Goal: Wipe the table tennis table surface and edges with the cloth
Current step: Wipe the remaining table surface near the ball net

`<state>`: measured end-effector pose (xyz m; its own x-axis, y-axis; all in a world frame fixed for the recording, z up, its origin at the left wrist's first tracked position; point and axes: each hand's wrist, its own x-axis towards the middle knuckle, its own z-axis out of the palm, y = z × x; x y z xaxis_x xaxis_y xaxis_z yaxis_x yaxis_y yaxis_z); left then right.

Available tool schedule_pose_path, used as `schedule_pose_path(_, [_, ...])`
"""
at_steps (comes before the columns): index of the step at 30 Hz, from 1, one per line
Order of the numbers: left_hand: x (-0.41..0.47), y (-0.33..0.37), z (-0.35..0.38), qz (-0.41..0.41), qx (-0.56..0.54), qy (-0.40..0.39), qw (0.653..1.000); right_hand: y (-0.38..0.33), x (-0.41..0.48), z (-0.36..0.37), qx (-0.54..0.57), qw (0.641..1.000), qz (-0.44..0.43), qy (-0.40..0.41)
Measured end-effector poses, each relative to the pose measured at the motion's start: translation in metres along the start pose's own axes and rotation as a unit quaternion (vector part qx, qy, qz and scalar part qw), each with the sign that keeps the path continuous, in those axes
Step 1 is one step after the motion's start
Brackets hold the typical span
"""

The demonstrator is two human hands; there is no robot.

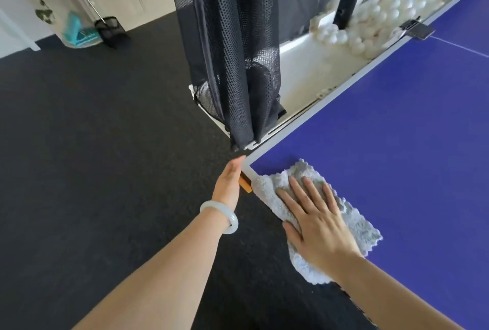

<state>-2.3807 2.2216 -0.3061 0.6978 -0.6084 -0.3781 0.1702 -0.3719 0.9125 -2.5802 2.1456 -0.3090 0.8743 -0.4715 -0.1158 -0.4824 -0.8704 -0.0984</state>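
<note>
Both flat-fingered: right hand point(318, 226) presses cloth point(268, 193) on table point(397, 131) corner, left hand point(229, 184) touches its edge.

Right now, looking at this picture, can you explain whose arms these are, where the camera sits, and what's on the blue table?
No machine here: both arms are one person's, and the picture comes from a camera worn on their head, looking down. The right hand lies flat on a grey cloth, pressing it onto the blue table tennis table near its corner. The left hand, pale bangle at the wrist, touches the table's edge. Beyond are a dark mesh net and white balls.
</note>
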Motion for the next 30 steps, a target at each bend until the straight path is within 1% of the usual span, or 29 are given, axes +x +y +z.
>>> schedule_pose_path(3, [0.006, 0.002, -0.008, -0.054, -0.031, 0.0, 0.998, -0.029, 0.066, -0.008, 0.023, 1.0, 0.004, 0.012])
schedule_pose_path(4, [0.009, 0.004, -0.009, -0.059, 0.002, 0.006, 0.998, -0.036, 0.082, -0.01, 0.03, 0.999, 0.004, 0.014])
schedule_pose_path(5, [0.009, 0.008, -0.01, -0.037, 0.07, -0.001, 0.997, -0.039, 0.09, -0.011, 0.033, 0.999, -0.001, 0.013])
schedule_pose_path(6, [0.007, 0.012, -0.009, 0.014, 0.179, -0.006, 0.984, -0.037, 0.091, -0.011, 0.033, 0.999, -0.01, 0.012])
schedule_pose_path(7, [0.004, 0.017, -0.006, 0.078, 0.297, 0.007, 0.952, -0.03, 0.086, -0.009, 0.034, 0.999, -0.016, 0.014])
schedule_pose_path(8, [-0.002, 0.02, -0.002, 0.152, 0.391, 0.031, 0.907, -0.019, 0.077, -0.008, 0.036, 0.999, -0.012, 0.02])
schedule_pose_path(9, [-0.009, 0.021, 0.004, 0.22, 0.449, 0.04, 0.865, -0.003, 0.067, -0.007, 0.037, 0.999, 0.008, 0.03])
schedule_pose_path(10, [-0.017, 0.021, 0.012, 0.262, 0.48, 0.032, 0.836, 0.017, 0.056, -0.007, 0.037, 0.998, 0.041, 0.041])
schedule_pose_path(12, [-0.027, 0.018, 0.029, 0.295, 0.528, -0.017, 0.796, 0.06, 0.037, -0.009, 0.045, 0.988, 0.133, 0.06])
schedule_pose_path(14, [-0.035, 0.014, 0.047, 0.311, 0.56, -0.05, 0.767, 0.098, 0.018, -0.015, 0.058, 0.969, 0.229, 0.068])
schedule_pose_path(15, [-0.037, 0.015, 0.056, 0.324, 0.556, -0.055, 0.763, 0.11, 0.01, -0.017, 0.065, 0.959, 0.269, 0.066])
schedule_pose_path(17, [-0.042, 0.02, 0.075, 0.34, 0.524, -0.063, 0.779, 0.11, 0.002, -0.018, 0.084, 0.935, 0.34, 0.054])
schedule_pose_path(19, [-0.047, 0.028, 0.092, 0.337, 0.482, -0.067, 0.806, 0.077, 0.002, -0.014, 0.095, 0.909, 0.402, 0.051])
schedule_pose_path(20, [-0.049, 0.032, 0.1, 0.331, 0.458, -0.067, 0.822, 0.053, 0.006, -0.012, 0.099, 0.903, 0.415, 0.049])
schedule_pose_path(21, [-0.051, 0.036, 0.108, 0.324, 0.429, -0.068, 0.84, 0.028, 0.009, -0.009, 0.101, 0.908, 0.403, 0.047])
schedule_pose_path(22, [-0.053, 0.04, 0.115, 0.318, 0.396, -0.071, 0.858, 0.007, 0.011, -0.007, 0.106, 0.924, 0.365, 0.048])
schedule_pose_path(24, [-0.057, 0.047, 0.128, 0.297, 0.32, -0.085, 0.896, -0.006, 0.012, -0.009, 0.195, 0.952, 0.232, 0.035])
schedule_pose_path(25, [-0.058, 0.049, 0.131, 0.281, 0.288, -0.094, 0.911, 0.004, 0.007, -0.019, 0.293, 0.937, 0.186, 0.045])
schedule_pose_path(26, [-0.058, 0.05, 0.134, 0.275, 0.273, -0.107, 0.916, 0.021, -0.004, -0.031, 0.395, 0.896, 0.188, 0.078])
schedule_pose_path(27, [-0.056, 0.049, 0.135, 0.282, 0.283, -0.12, 0.909, 0.045, -0.019, -0.038, 0.455, 0.853, 0.226, 0.122])
schedule_pose_path(28, [-0.053, 0.045, 0.135, 0.29, 0.325, -0.13, 0.89, 0.072, -0.037, -0.042, 0.455, 0.828, 0.282, 0.168])
schedule_pose_path(29, [-0.05, 0.039, 0.134, 0.291, 0.401, -0.132, 0.859, 0.1, -0.056, -0.044, 0.403, 0.828, 0.336, 0.2])
schedule_pose_path(30, [-0.046, 0.031, 0.132, 0.284, 0.492, -0.12, 0.814, 0.13, -0.076, -0.042, 0.326, 0.842, 0.376, 0.207])
